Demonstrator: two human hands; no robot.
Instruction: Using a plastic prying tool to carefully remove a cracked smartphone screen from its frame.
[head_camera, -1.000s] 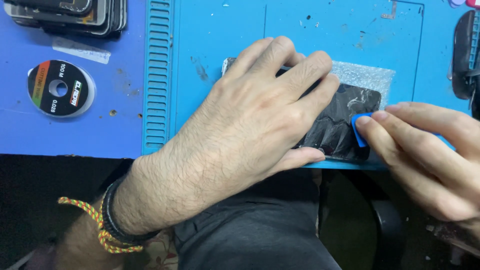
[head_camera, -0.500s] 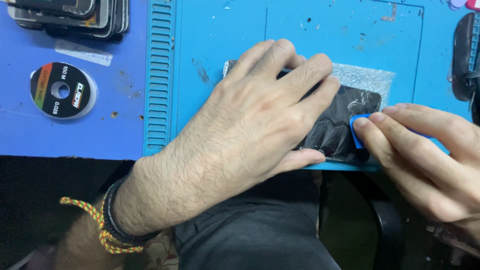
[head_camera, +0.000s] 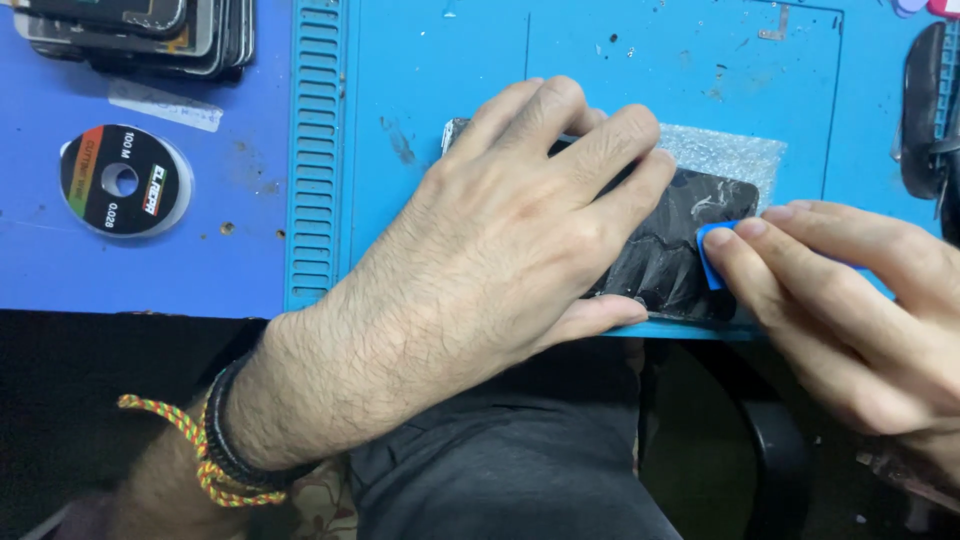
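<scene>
While the view runs left to right across the blue mat (head_camera: 420, 60):
Spool: round wire spool (head_camera: 125, 180), well left of the hands.
Left hand: left hand (head_camera: 500, 260) spread flat, pressing the black phone (head_camera: 690, 250) down.
Phone: near the mat's front edge, on bubble wrap (head_camera: 735, 155).
Right hand: right hand (head_camera: 840, 300) pinching a blue pick (head_camera: 712, 255) at the phone's right end.

A phone-repair workbench: blue ridged work mat (head_camera: 420, 60), stacked phone screens (head_camera: 150, 35), cutting-wire spool (head_camera: 123, 180).
</scene>
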